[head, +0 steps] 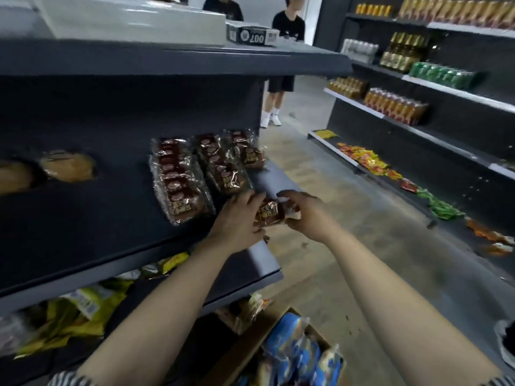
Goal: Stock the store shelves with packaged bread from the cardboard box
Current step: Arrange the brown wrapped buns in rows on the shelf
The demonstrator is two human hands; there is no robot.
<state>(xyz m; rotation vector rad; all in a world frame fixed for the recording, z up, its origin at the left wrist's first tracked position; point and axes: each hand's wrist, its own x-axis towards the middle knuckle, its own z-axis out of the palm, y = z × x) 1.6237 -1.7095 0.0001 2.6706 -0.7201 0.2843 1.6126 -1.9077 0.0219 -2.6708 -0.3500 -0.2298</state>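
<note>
Right hand (304,215) around gold-lettered bread pack (269,216)

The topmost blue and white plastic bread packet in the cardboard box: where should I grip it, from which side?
Its upper end, from above: the blue and white plastic bread packet stands on end in the brown cardboard box among other packets, so only its top seems free.

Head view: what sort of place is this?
Likely a small grocery store aisle: packaged bread on a dark shelf, bottled drinks on the facing shelves, a cardboard box of stock below.
</note>
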